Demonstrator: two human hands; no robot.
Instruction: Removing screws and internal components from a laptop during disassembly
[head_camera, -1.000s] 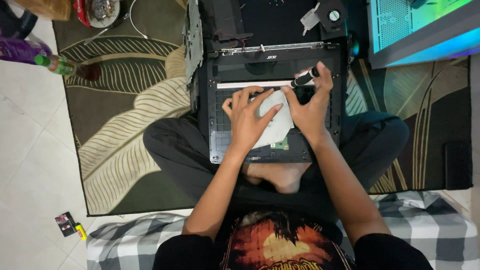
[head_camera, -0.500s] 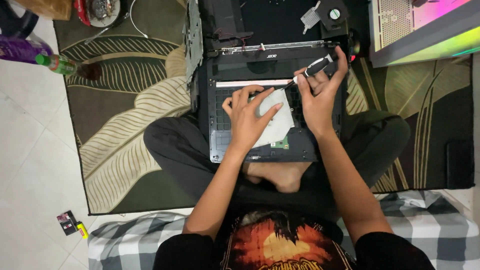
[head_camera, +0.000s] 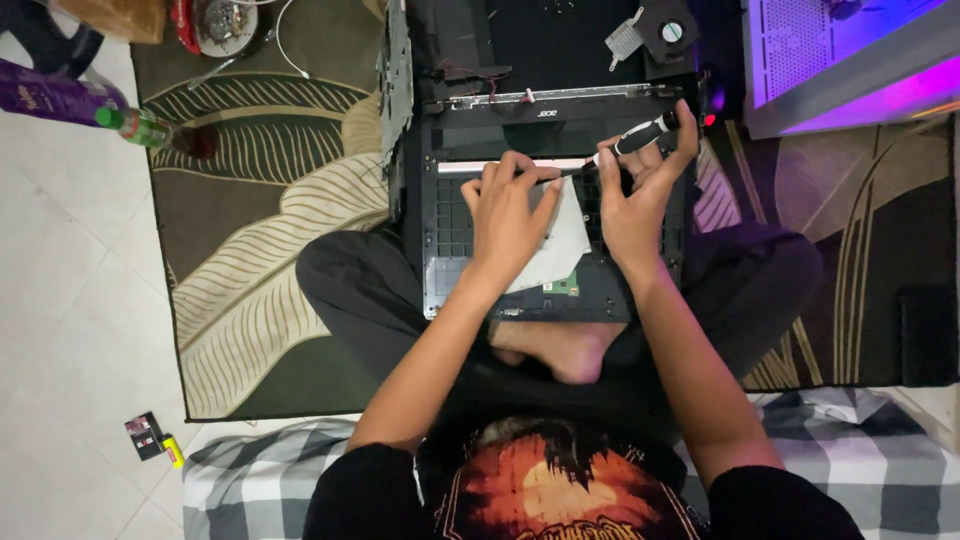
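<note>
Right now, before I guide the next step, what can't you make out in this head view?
- Screwdriver tip: too small, and the left hand crowds it.
- Laptop shell middle: hidden under both hands and a white sheet.
- Right hand palm side: faces away.
- Lit case, top right: cut off by the edge.
- Small fan: details too small.

Both forearms reached forward from the seated, cross-legged body. The left hand (head_camera: 510, 215) lay palm-down, fingers spread; the right hand (head_camera: 640, 195) was curled in a grip, thumb raised.
</note>
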